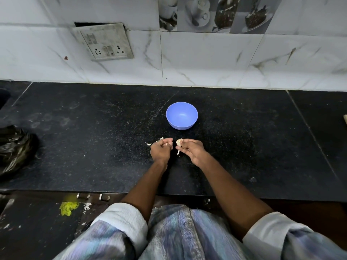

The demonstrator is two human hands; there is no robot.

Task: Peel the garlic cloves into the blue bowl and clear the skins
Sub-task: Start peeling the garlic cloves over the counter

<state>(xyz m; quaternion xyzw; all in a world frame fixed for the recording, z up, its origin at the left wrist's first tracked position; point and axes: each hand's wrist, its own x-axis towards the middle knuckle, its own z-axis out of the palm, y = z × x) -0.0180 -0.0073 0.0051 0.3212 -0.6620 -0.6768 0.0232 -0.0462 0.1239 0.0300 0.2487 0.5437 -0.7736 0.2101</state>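
Two hands low over the middle of the dark desk [93, 147], nearer its front edge than its back. Right hand [191, 150]: grip curled round a garlic clove [179, 142], clove showing at the fingertips, a strip of skin hanging below. Left hand [161, 150]: grip curled, fingers bent in on a small piece, hard to tell what. Loose skins [149, 144] on the desk just left of the left hand. Blue bowl [181, 115] beyond both hands, toward the back edge, nothing visible inside.
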